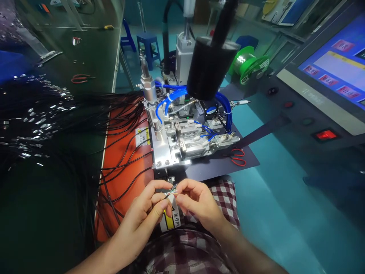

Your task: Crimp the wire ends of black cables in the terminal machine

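Over on the left, the heap of black wires was too dark to sort out, then the left hand curled, pinching a thin cord whose shiny tips poked toward the bent right hand, whose finger grip I couldn't tell.

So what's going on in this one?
A person's bare left hand holds a short, thin black cable end with fine, pale wires showing, while the right hand has its fingertips at those wires. Both hands are in front of a silver metal machine with blue tubes. More black cables lie to the left.
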{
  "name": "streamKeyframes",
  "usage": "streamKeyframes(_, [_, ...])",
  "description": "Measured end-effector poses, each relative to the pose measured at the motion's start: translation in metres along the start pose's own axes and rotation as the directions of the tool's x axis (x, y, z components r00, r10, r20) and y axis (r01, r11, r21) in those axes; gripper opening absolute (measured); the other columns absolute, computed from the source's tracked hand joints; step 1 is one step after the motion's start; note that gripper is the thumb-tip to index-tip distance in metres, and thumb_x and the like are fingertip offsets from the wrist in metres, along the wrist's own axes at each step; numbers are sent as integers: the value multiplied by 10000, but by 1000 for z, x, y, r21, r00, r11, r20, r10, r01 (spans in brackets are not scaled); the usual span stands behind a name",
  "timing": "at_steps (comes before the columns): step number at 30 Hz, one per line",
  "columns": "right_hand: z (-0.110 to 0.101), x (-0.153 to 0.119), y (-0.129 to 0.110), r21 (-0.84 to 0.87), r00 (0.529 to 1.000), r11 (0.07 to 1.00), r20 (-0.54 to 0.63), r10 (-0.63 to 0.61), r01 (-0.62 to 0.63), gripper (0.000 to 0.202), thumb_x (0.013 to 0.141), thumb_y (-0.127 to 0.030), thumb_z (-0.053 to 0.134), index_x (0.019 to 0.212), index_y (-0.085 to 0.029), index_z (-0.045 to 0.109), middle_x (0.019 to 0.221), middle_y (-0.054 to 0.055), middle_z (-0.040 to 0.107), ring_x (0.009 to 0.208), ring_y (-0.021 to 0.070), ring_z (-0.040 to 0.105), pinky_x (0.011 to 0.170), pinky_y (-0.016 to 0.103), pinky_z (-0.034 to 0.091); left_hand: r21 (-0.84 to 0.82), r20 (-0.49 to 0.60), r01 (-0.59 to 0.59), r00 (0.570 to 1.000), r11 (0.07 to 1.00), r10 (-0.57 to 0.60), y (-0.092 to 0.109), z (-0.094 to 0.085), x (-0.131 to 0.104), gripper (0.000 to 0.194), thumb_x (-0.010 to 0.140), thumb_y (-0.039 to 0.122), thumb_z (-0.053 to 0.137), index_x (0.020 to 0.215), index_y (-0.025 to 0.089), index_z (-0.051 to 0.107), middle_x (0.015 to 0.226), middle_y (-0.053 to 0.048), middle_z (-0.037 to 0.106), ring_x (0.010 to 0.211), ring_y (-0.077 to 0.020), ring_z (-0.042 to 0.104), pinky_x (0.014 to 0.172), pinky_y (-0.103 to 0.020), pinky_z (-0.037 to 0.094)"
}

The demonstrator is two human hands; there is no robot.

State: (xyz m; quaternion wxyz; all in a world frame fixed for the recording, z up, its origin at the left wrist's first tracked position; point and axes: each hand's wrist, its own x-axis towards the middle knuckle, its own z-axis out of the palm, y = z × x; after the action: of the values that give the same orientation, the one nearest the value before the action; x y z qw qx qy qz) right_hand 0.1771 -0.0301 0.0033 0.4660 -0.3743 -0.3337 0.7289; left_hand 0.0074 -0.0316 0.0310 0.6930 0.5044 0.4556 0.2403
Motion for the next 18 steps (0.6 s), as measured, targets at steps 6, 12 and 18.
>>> streamKeyframes(6, [10, -8, 2, -133, 998, 990, -42, -55, 49, 111, 806, -236, 613, 741, -164, 560, 607, -21, 572, 494, 79, 438, 479, 200, 358, 95, -25, -52, 998, 994, 55, 6, 4, 0, 211, 926, 325, 453, 1135, 301, 442, 832, 21, 569, 770, -115, 529, 641, -205, 404])
streamKeyframes(12, [15, -12, 3, -362, 980, 926, -117, -161, 109, 93, 800, -188, 584, 712, -162, 565, 660, -18, 533, 605, 109, 458, 574, 230, 390, 209, -213, -134, 960, 969, 179, 18, 14, 8, 142, 826, 301, 612, 954, 251, 579, 842, 18, 555, 721, -106, 527, 618, -196, 426])
streamKeyframes(18, [18, -16, -1, -409, 977, 909, -155, -148, 73, 113, 813, -196, 560, 706, -158, 556, 649, -11, 541, 591, 109, 469, 561, 227, 397, -6, -328, -87, 941, 996, 81, 20, 15, 9, 179, 808, 320, 620, 723, 175, 561, 735, 24, 525, 533, -65, 473, 455, -180, 358])
